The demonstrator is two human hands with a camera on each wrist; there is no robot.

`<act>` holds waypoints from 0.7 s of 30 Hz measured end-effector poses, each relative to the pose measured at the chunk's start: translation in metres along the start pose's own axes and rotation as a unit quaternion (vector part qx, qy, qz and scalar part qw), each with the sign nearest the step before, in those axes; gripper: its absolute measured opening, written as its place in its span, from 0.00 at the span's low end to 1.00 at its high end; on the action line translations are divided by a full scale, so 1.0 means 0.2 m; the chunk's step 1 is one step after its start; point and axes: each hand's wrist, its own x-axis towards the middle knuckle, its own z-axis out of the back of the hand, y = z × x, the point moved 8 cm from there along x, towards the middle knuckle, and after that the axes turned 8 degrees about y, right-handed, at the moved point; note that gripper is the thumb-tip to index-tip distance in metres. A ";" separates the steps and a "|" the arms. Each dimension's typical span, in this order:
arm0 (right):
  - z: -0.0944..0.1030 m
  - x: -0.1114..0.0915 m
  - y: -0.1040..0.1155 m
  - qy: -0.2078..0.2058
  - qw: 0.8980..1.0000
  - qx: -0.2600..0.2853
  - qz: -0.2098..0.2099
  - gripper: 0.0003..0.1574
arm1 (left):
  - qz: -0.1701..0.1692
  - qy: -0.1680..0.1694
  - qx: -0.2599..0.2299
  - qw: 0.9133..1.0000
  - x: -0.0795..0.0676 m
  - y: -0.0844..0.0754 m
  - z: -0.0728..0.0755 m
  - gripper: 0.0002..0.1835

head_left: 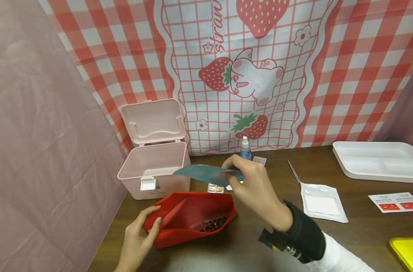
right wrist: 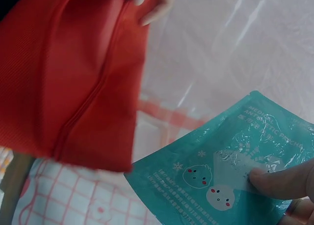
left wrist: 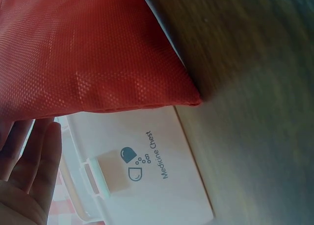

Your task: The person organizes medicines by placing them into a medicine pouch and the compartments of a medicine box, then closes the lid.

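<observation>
Two hands were busy above the bench (head_left: pixel 359 245). Nearest, the left hand (head_left: pixel 136 236) was clamped on the left end of the red pouch (head_left: pixel 182 238); the mouth gaped, and a dark dotted strip (head_left: pixel 214 225) lay inside, toward the right. The right hand (head_left: pixel 255 187) pinched a teal sachet (head_left: pixel 206 173) between thumb and fingers, aloft near the pouch's far rim, its free end pointing toward the open box (head_left: pixel 135 189). That sachet looked thin and glossy, so a weak pinch might have let it slip, and a low pass could have snagged its corner on the rim. Had the left hand slackened, the soft pouch would probably have sagged shut or tipped, spilling the strip. Farther off, past some capsules (head_left: pixel 215 189), an upright bottle (head_left: pixel 245 149) stood beyond the right hand; a wide swing could have toppled it.
</observation>
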 end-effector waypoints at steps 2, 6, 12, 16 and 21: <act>-0.01 0.00 0.03 0.003 1.000 0.013 0.006 0.11 | 0.000 0.000 0.001 1.000 0.00 0.00 0.00 0.24; -0.02 -0.01 0.10 0.004 0.999 0.032 0.035 0.11 | 0.000 -0.001 0.001 1.000 0.00 0.00 0.00 0.23; -0.09 -0.04 0.13 0.018 0.997 0.044 0.060 0.14 | -0.002 0.000 0.002 1.000 0.01 -0.02 0.01 0.23; -0.16 -0.06 0.10 0.051 0.997 0.044 0.044 0.16 | -0.004 -0.001 0.001 1.000 0.01 -0.02 0.01 0.23; -0.23 -0.09 0.07 0.080 0.996 0.011 0.027 0.17 | -0.006 -0.003 -0.002 1.000 0.01 -0.02 0.01 0.22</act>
